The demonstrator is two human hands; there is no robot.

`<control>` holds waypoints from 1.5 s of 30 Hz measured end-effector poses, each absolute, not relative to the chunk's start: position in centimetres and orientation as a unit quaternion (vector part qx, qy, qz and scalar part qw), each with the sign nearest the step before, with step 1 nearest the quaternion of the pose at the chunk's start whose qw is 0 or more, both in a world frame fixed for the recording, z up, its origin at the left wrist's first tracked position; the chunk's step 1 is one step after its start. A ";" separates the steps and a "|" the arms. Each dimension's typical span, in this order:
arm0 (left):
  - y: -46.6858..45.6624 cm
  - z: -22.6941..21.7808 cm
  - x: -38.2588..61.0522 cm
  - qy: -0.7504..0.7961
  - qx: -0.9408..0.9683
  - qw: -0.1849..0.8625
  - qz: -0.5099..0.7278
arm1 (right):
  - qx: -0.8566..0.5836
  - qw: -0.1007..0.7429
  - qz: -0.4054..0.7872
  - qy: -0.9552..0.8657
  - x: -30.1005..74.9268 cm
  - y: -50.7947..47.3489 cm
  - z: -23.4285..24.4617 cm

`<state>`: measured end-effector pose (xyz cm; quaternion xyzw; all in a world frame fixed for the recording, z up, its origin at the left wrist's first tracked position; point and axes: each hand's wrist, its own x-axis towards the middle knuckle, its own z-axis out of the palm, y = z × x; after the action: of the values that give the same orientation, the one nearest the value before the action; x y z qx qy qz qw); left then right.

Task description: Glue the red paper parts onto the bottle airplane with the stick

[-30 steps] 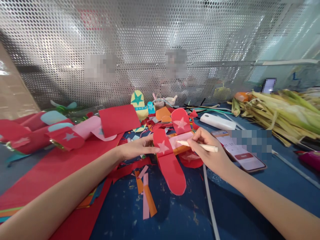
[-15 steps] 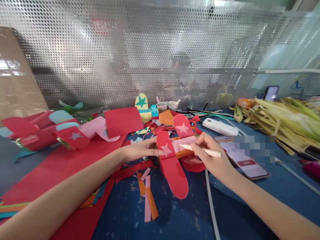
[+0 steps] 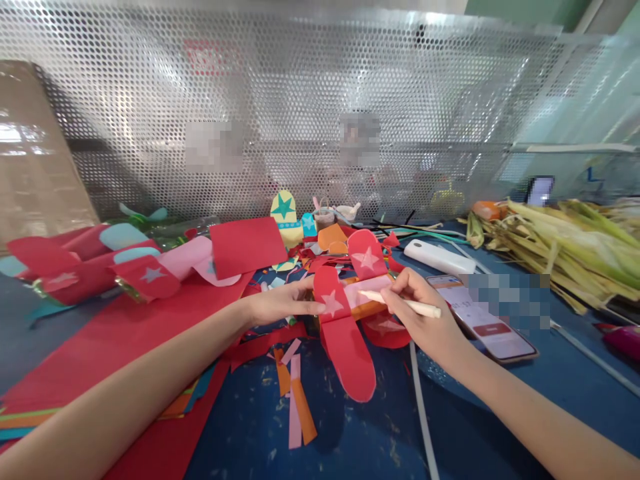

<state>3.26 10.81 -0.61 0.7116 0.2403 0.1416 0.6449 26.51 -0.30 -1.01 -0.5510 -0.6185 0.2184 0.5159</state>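
Apparently marking pink paper [image 3: 374,285] with pen [image 3: 424,309] gripped in right hand [image 3: 425,327], holding red paper [image 3: 349,357] with left hand [image 3: 277,303]; next, brace steadily.

1. The left hand's [image 3: 275,305] fingertips are hidden behind the red paper piece [image 3: 353,363].
2. The right hand [image 3: 420,297] covers the middle of the white pen [image 3: 427,309] and the far end of the pink strip [image 3: 352,297].
3. The pen's tip seems to meet the strip, but it is too small to be sure.
4. A mosaic masks part of the phone [image 3: 507,343].
5. Shapes behind the perforated metal sheet [image 3: 295,80] are blurred, two under mosaics.
6. The picture's edges cut off both forearms, the cardboard [image 3: 40,160], the husks [image 3: 575,243] and a purple object [image 3: 623,343].
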 end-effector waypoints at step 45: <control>10.8 -0.5 3.4 0.238 0.716 0.641 0.141 | -0.528 0.546 0.307 -0.574 25.8 -0.7 -1.1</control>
<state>3.41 10.76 -0.46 0.7160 0.2379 0.1405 0.6411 25.83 -0.68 -1.10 -0.5277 -0.5736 0.3065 0.5464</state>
